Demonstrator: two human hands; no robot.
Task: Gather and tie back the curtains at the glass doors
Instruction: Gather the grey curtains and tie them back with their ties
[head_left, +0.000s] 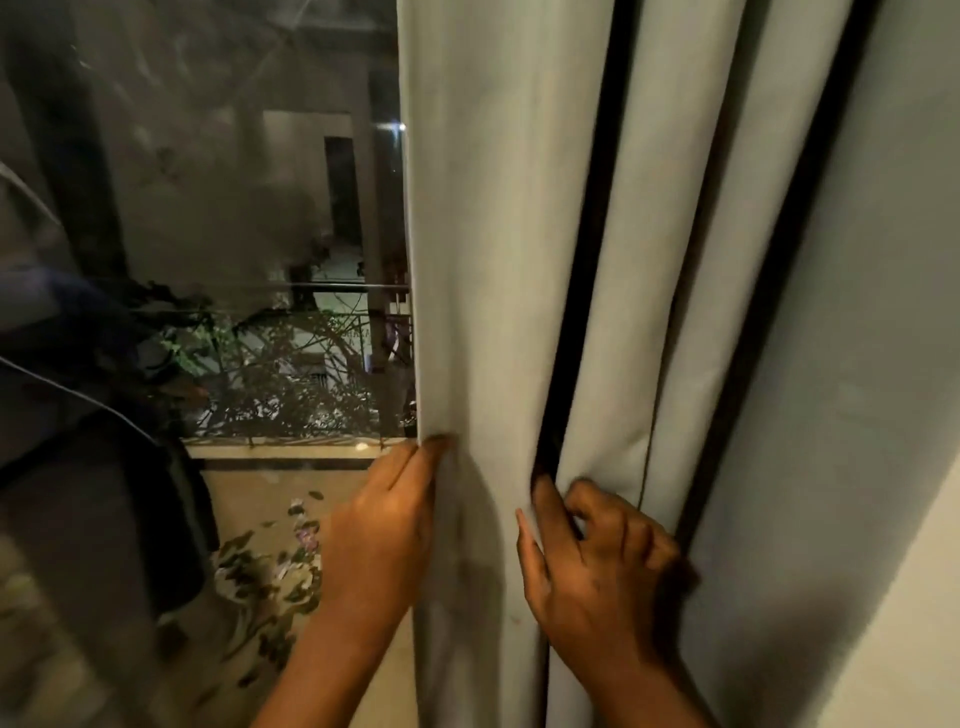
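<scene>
I am seeing my left hand (384, 525) pinching the pale grey pleated fabric curtain (498, 260) edge, my right hand (597, 561) gripping a neighbouring fold beside the dark glass door (208, 208).

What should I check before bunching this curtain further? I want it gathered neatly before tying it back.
1. Left hand holds the curtain's leading edge: ok, fingers pinch the hem.
2. Right hand holds a fold: ok, fingers curl round the next pleat.
3. Folds between the hands stacked evenly: not ok, the curtain is still spread in loose pleats.
4. Tieback within reach: cannot tell, none in view.
5. Glass door uncovered at left: ok.
6. Curtain's lower hem free: cannot tell, out of frame.
</scene>
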